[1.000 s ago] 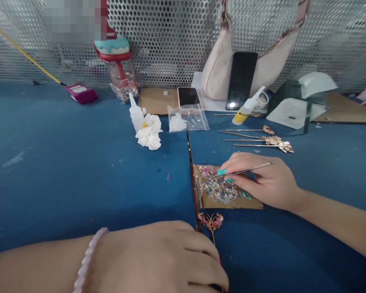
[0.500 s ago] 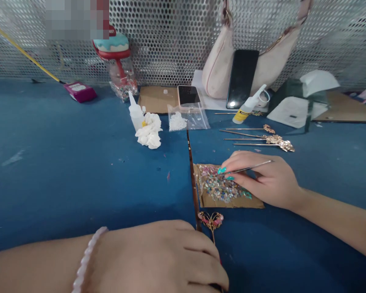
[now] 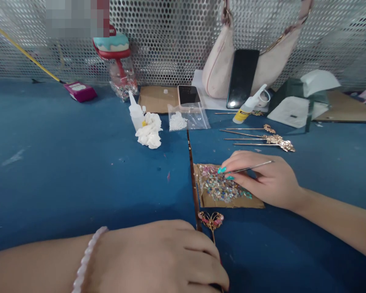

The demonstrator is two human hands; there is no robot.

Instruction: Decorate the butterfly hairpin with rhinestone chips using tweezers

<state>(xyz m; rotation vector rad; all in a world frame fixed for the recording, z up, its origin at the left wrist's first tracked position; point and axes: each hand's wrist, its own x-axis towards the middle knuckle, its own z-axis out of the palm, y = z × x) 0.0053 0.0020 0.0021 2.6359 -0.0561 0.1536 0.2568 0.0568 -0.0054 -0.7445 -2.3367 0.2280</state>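
Observation:
My right hand (image 3: 268, 179) pinches slim metal tweezers (image 3: 252, 166) between thumb and fingertips. Their tip end lies low over small, shiny coloured stones (image 3: 224, 188) scattered on a piece of cardboard (image 3: 240, 202). Whether the tips grip a stone is too small to tell. At the bottom edge, my left hand (image 3: 161, 260), with a pale beaded bracelet (image 3: 88, 256) at its wrist, is closed round the stem of a gold butterfly hairpin (image 3: 212, 221). Pink pieces fill parts of the butterfly's wings, which stick out past my fingers. The stem's lower part is hidden.
Behind the cardboard lie several gold hairpins (image 3: 274, 140). Farther back are a yellow-labelled glue bottle (image 3: 242, 114), a bag of white beads (image 3: 178, 121), crumpled tissue (image 3: 151, 132) beside a white nozzle bottle (image 3: 136, 116), phones (image 3: 243, 77) and a handbag (image 3: 218, 67). A purple tape measure-like object (image 3: 81, 92) lies left.

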